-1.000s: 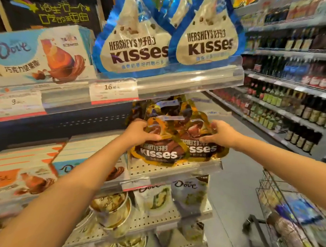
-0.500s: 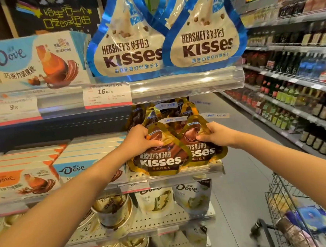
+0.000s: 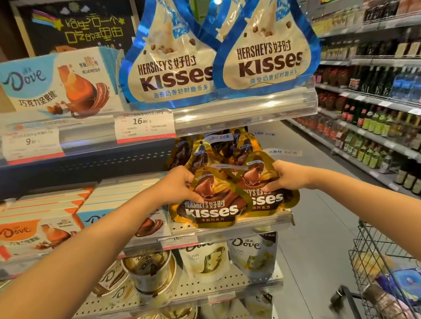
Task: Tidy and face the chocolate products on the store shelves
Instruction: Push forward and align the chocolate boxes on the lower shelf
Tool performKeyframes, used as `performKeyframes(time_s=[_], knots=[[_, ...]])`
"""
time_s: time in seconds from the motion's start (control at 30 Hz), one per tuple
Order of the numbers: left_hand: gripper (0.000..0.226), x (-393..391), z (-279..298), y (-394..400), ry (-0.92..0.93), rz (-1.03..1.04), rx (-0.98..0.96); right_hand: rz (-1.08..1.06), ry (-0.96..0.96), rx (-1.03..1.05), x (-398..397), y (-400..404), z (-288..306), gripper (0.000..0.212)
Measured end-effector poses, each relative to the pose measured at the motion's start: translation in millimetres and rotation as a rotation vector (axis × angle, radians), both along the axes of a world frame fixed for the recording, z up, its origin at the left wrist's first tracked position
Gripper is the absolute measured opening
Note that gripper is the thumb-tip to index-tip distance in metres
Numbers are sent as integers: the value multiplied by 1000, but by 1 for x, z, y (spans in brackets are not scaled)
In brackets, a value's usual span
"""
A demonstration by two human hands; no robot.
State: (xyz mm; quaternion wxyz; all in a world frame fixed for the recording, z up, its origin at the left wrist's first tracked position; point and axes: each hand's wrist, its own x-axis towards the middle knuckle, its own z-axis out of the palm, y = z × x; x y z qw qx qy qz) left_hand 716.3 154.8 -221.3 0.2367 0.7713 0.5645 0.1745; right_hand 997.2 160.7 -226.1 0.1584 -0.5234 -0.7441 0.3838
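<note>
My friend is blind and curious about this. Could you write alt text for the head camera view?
A person's left hand and right hand each grip a gold Hershey's Kisses bag at the front of a middle store shelf. Blue-and-white Kisses bags and Dove boxes stand on the shelf above, and a wire cart sits at lower right.

Left hand and right hand gripping two overlapping, seemingly upright gold Kisses bags on shelf.
</note>
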Motion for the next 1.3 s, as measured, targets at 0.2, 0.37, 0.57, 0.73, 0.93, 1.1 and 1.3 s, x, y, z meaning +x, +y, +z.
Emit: performKeyframes(time_s=[0.2,0.37,0.57,0.73,0.93,1.1,1.3], knots=[[44,-1,-8,0,36,38,71,11,16,-8,-1,-8,1,25],[46,-1,-10,-2,50,55,85,-21,40,58,-2,-15,-4,21],[35,2,-8,-10,62,54,126,-86,-12,121,4,-18,-2,9],[39,-2,4,-22,1,25,125,-78,-270,222,10,-28,11,40],[21,-5,50,-61,438,43,450,6,-860,305,11,-62,56,47],[22,7,89,-85,345,-248,271,182,-484,396,3,-84,108,17],[27,13,141,-73,171,-194,951,84,31,811,-6,-84,158,21]])
